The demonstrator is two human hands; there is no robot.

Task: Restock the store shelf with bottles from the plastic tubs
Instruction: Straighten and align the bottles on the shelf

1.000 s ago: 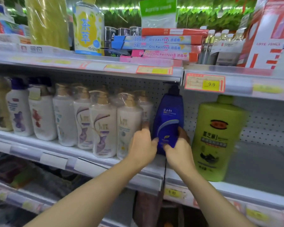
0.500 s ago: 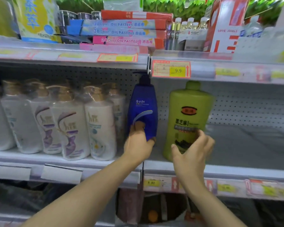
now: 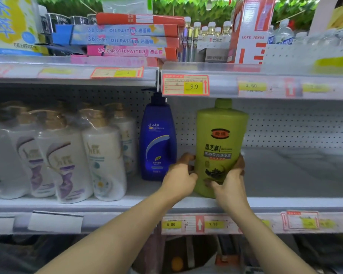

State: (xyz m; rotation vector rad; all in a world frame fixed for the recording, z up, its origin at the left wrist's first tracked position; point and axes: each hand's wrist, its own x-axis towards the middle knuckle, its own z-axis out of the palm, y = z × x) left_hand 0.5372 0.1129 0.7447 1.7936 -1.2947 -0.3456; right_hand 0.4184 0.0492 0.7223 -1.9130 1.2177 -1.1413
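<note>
The tall lime-green plastic bottle with a dark label (image 3: 220,147) stood upright on the white metal store shelf (image 3: 297,175), near its front edge; both hands were around its lower part. The left hand (image 3: 180,177) curled its fingers round the left side of the bottle, so this grip was grasping the bottle; the right hand (image 3: 229,181) held the right side, with the thumb across the front and the fingers behind, also grasping it. Just to the left stood the dark blue pump bottle (image 3: 158,143), upright and apart from the green one; further left was a row of white shampoo bottles with gold caps in clear wrap (image 3: 99,155). On the upper shelf lay a stack of flat oil pastel boxes (image 3: 125,39); on its front rail a red and yellow price tag marked 9.9 (image 3: 185,85) was fixed, above the two bottles.
</note>
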